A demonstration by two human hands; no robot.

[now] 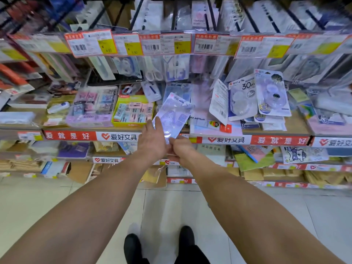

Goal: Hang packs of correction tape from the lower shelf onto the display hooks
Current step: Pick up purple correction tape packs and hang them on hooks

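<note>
A pale purple pack of correction tape [172, 115] is held tilted in the air just in front of the lower shelf [297, 126], its top corner leaning towards the shelf's back. The right hand [179, 147] has its fingers curled and pinches the pack's bottom corner. The left hand [152, 141] lies with straight fingers against the pack's lower left edge; whether its thumb grips from behind is hard to tell. On the shelf to the left sits a yellow box of erasers [131, 111], and to the right more loose blister packs [242, 96] lean in a pile. Above, a row of price tags [165, 43] fronts the black display hooks [136, 14], which carry hanging goods
</note>
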